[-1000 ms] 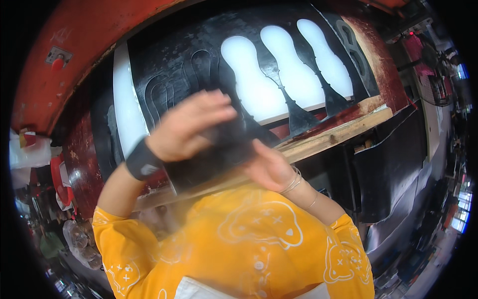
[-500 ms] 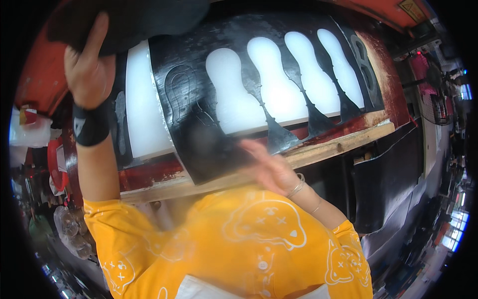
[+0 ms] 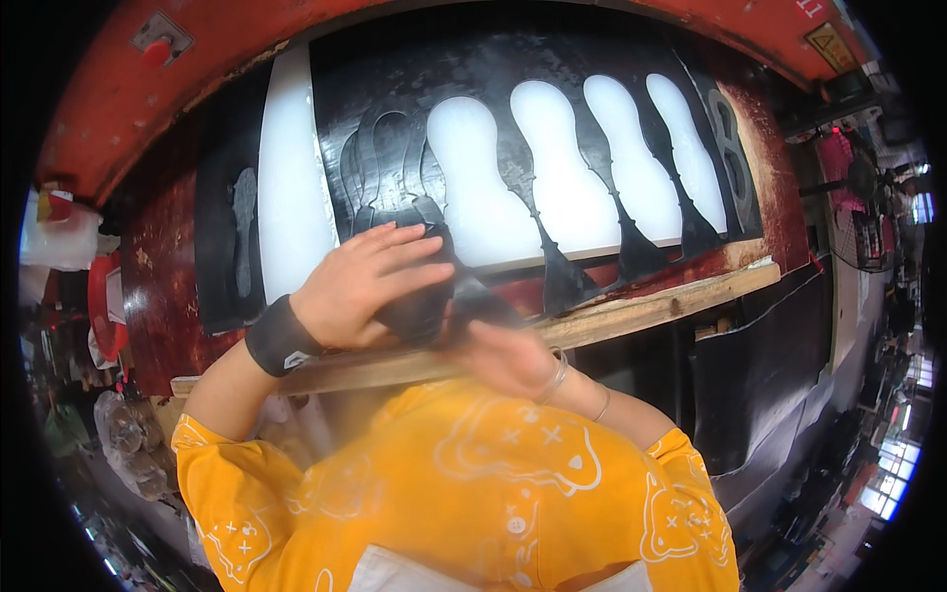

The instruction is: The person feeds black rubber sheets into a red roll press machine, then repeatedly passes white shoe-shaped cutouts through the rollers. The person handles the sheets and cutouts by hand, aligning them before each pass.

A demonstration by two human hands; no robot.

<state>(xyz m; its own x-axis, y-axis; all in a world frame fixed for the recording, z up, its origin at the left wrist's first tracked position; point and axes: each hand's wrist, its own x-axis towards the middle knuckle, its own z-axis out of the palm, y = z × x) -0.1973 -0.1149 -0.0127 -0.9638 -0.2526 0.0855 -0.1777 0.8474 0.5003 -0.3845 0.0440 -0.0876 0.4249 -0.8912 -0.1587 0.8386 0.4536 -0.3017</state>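
Observation:
A large black sheet (image 3: 395, 74) lies on the dark red table, with several sole-shaped cut-outs showing white beneath. Toward its left end, curved sole outlines (image 3: 395, 148) mark the black material. My left hand (image 3: 360, 286), with a black wristband, lies over a black piece (image 3: 419, 314) at the sheet's near edge, fingers stretched and slightly spread. Just right of that piece is my right hand (image 3: 508, 360), smeared by motion. Whether it grips the material cannot be made out.
A wooden strip (image 3: 671, 298) runs along the table's front edge. A white board (image 3: 286, 187) shows at left, beside a darker strip with a grey sole-shaped mark (image 3: 245, 227). An orange-red machine body with a red button (image 3: 156, 52) borders the far side. Black sheets (image 3: 764, 385) hang below right.
My left hand has come down from a large dark shape at the upper left onto the black piece. That shape is out of view. My right hand has shifted slightly down and left.

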